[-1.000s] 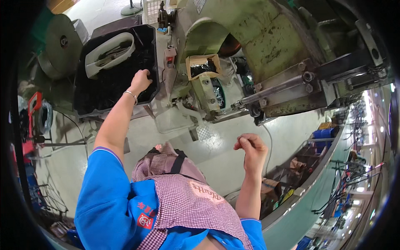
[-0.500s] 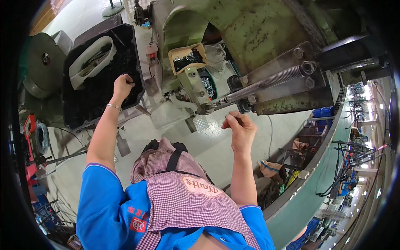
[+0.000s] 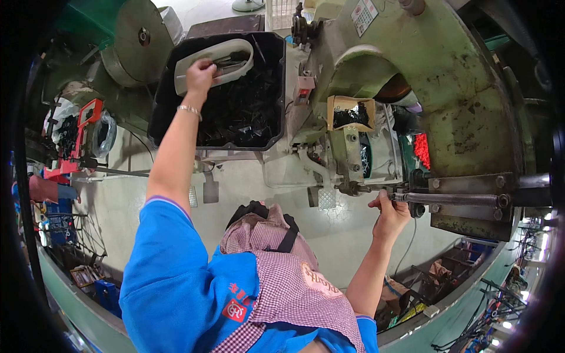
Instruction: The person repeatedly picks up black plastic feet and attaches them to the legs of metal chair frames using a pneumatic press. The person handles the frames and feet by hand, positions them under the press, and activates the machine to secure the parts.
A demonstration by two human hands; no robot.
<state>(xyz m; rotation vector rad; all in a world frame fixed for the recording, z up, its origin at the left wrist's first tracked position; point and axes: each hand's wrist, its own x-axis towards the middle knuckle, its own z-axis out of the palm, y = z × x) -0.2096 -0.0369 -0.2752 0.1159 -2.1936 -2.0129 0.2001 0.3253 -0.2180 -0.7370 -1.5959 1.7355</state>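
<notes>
My left hand [image 3: 200, 77] is over the near-left part of a cut-open white plastic container [image 3: 245, 72], its fingers drawn together. Whatever they may hold is too small to make out. Several slim metal tools [image 3: 231, 61] lie inside the container, which rests in a large black bin [image 3: 276, 97] of dark flat parts [image 3: 247, 120]. My right hand [image 3: 391, 219] is closed in a pinch just below the rod by the left end of a coil spring [image 3: 453, 199] on the green machine [image 3: 459, 100]. I cannot tell whether it touches the rod or holds something.
A cardboard box [image 3: 332, 112] of small black parts sits at the machine, with a green container [image 3: 366, 154] of metal pieces below it. Red parts [image 3: 421, 151] lie further right. A metal foot plate [image 3: 327, 199] is near the floor. Another green machine [image 3: 138, 41] stands at the left.
The view has swung left. My left hand has moved from the right part of the black bin to the white container. My right hand has come closer to the spring's left end, still pinched.
</notes>
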